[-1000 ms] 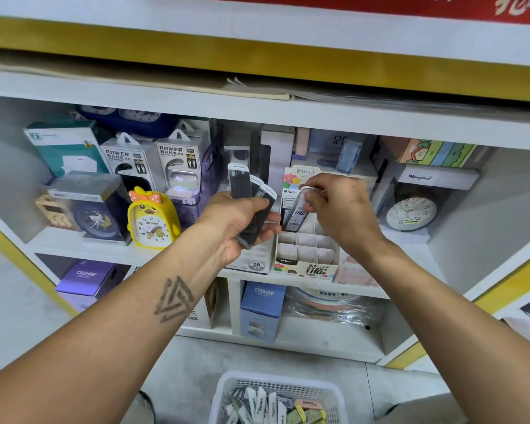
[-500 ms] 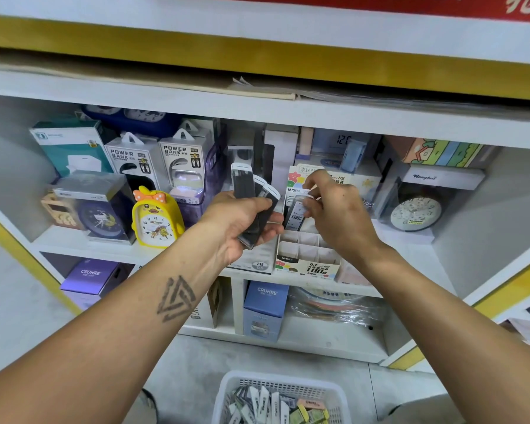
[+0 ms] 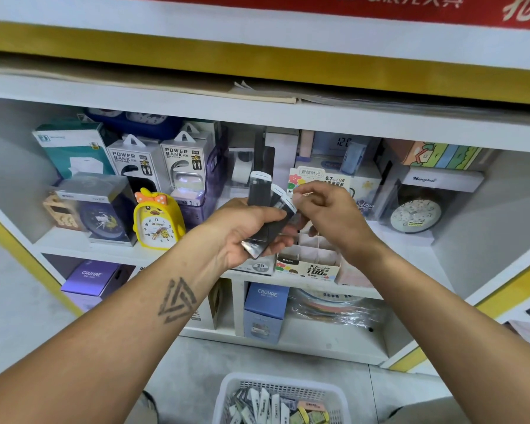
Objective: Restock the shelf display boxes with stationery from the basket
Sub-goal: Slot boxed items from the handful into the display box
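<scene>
A white shelf (image 3: pixel 83 247) stocked with boxed power banks (image 3: pixel 182 166), a yellow duck-shaped clock (image 3: pixel 156 223) and a round alarm clock (image 3: pixel 415 214) frames a restocking job at a stationery store. On the floor below the shelf, a white basket (image 3: pixel 227 393) holds more of the small packs waiting to go up. At the shelf's front edge, right of the duck clock, sits the display box (image 3: pixel 309 266), a cardboard tray of open compartments marked 0.7 HB, most of the visible cells looking unfilled.

In front of that box, the person's left hand (image 3: pixel 245 231) grips a fanned bundle of dark lead packs (image 3: pixel 266 209) with white caps, its fingers curled around their lower ends. The right hand (image 3: pixel 331 215), touching the bundle from the side nearest the box, has thumb and forefinger pinched at the cap of the outermost pack, apparently drawing one off.

The step in hand looks to be separating a single pack for the box. Done well, it means peeling only the outermost pack while the left hand keeps the rest tight, then turning it cap-up and lowering it straight into an open compartment, so the thin cardboard dividers are not bent.
</scene>
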